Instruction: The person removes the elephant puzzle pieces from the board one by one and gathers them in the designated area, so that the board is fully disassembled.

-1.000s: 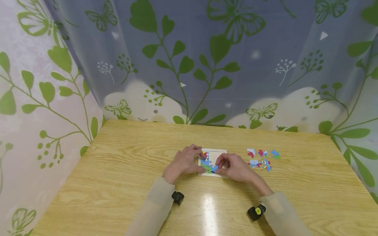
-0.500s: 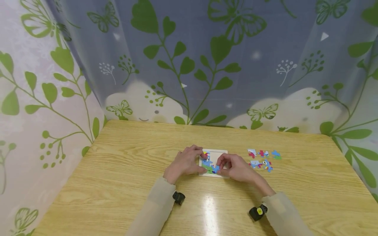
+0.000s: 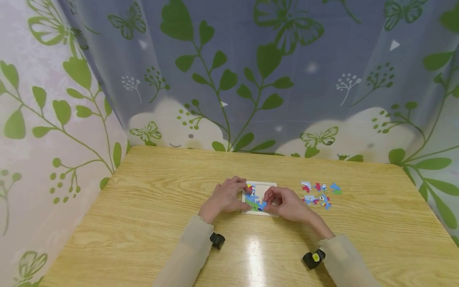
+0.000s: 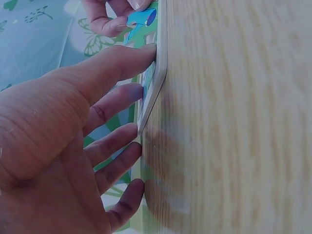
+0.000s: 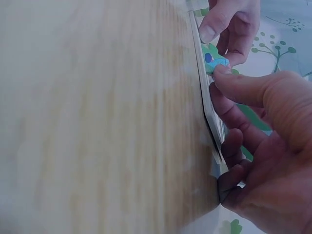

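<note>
The right grip (image 3: 287, 204) hides part of the puzzle tray (image 3: 256, 213), and the head view crops both sleeves (image 3: 186, 251).

Tabletop (image 3: 161, 191) wood-grained, glossy, glare toward near edge; puzzle tray (image 3: 262, 191) wood-like, smooth; sleeves (image 3: 186, 247) matt cloth; curtain (image 3: 234, 24) beyond far edge, cloth

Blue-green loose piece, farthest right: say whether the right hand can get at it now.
Probably yes: the blue-green piece lies uncovered on the table, though the right hand seems to pinch another piece at the frame and would need to let go first.
</note>
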A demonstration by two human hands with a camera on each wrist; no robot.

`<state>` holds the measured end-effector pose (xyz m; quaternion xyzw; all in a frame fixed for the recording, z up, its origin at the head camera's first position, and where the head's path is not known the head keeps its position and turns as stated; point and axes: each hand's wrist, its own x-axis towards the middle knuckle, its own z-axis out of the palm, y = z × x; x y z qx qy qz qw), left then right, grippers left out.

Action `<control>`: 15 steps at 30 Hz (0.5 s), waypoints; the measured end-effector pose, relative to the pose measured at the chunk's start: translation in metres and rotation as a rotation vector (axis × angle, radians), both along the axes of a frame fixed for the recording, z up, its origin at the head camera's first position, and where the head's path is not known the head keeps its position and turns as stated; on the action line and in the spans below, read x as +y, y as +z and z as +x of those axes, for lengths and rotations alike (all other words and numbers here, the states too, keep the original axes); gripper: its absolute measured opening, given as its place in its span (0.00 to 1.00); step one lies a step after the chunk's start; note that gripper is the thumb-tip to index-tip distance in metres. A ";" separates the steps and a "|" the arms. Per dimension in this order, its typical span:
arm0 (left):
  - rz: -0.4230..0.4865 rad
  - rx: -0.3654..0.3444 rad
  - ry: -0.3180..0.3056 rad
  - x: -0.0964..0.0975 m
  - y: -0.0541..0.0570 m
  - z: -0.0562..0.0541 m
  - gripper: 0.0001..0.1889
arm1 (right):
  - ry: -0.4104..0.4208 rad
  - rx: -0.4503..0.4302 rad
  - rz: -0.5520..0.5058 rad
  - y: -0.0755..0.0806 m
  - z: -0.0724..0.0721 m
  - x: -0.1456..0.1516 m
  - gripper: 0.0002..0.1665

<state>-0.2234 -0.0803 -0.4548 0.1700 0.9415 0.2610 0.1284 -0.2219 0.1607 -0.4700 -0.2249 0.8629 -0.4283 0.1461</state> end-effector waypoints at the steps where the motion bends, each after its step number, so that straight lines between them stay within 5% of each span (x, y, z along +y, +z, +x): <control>1: 0.000 0.000 0.000 0.000 0.000 0.000 0.21 | -0.005 0.000 -0.006 0.000 0.000 0.000 0.07; 15: -0.010 0.002 -0.006 0.000 0.001 0.000 0.20 | -0.055 -0.002 -0.079 0.001 0.002 0.015 0.07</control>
